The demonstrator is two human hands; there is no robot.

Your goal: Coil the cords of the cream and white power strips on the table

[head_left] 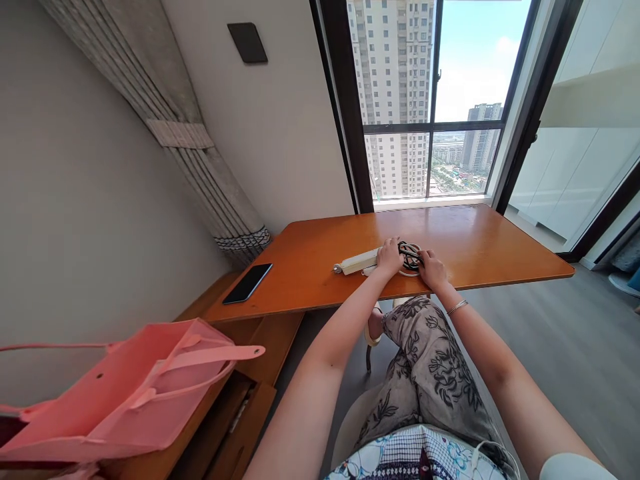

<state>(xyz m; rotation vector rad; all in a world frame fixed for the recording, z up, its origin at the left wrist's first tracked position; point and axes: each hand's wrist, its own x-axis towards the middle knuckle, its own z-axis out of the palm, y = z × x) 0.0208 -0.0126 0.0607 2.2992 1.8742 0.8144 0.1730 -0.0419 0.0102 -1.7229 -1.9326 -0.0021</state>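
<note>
Pink tote bag (115, 393) at far left, mouth open toward camera; contents not discernible. Below it, open wooden shelf unit (235, 413), with something pale inside, too small to identify. Black smartphone (247, 283) flat on left corner of orange-brown counter (490, 247), well apart from both hands. Cream power strip (357, 261) lying near counter's front edge, long axis left-right. Left hand (390, 257) resting over right end of strip, fingers curled down; how firmly closed, cannot tell. Coiled black cable (410, 256) just beside, between both hands. Right hand (433, 269) touching coil from the right, fingers bent; grip unclear. Gathered grey curtain (200, 167) against left wall. Window (430, 100) behind counter, high-rise blocks outside. Grey floor (575, 347).
</note>
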